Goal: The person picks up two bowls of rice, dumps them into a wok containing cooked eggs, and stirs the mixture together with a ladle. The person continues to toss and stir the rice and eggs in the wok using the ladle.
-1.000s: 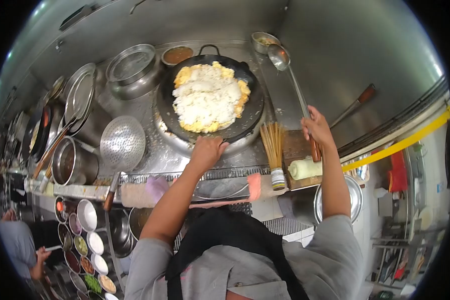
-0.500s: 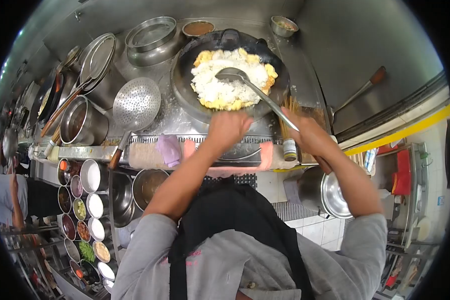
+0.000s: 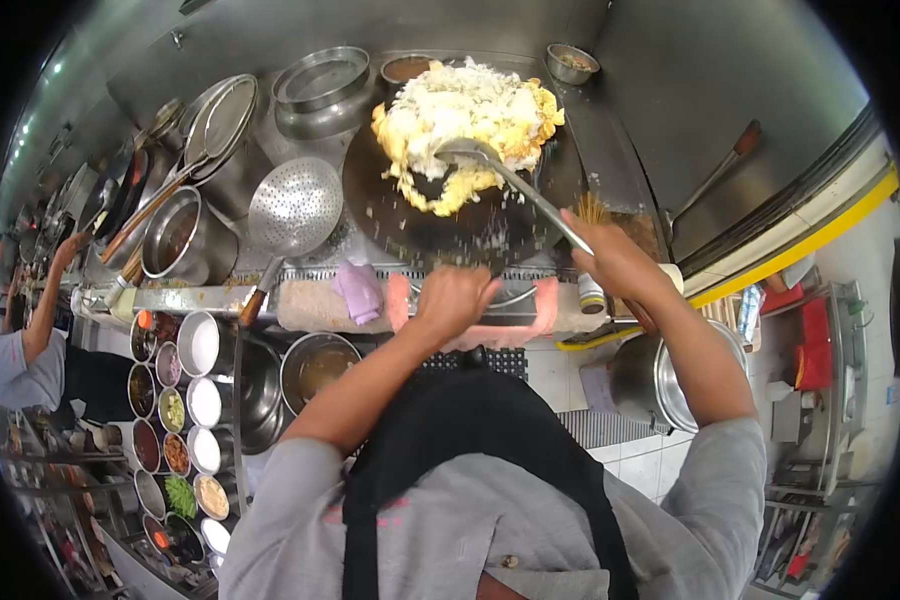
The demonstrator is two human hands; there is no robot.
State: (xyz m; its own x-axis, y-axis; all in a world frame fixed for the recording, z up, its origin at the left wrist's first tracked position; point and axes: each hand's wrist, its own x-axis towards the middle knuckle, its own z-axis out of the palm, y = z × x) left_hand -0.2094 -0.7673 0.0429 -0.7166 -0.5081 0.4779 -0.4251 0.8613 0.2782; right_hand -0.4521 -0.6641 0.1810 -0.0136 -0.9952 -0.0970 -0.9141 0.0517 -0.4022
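Observation:
A dark wok [image 3: 390, 215] is on the stove, with white rice and yellow egg [image 3: 470, 115] bunched at its far side, some grains in the air. My left hand [image 3: 458, 300] is closed at the wok's near edge; what it grips is mostly hidden, but it sits at the wok's near rim. My right hand [image 3: 620, 262] is wrapped round the handle of a metal ladle [image 3: 520, 185], whose bowl touches the near part of the rice and egg.
Left of the wok lie a perforated skimmer [image 3: 296, 205], a pot [image 3: 185, 235] and a purple cloth [image 3: 357, 292]. Ingredient tins [image 3: 205, 402] stand lower left. A small bowl [image 3: 572, 63] is behind right. Another person [image 3: 20, 362] stands at far left.
The rice and egg have shifted to the far side of the wok and lifted. My left hand has moved nearer to me. The ladle is still in my right hand.

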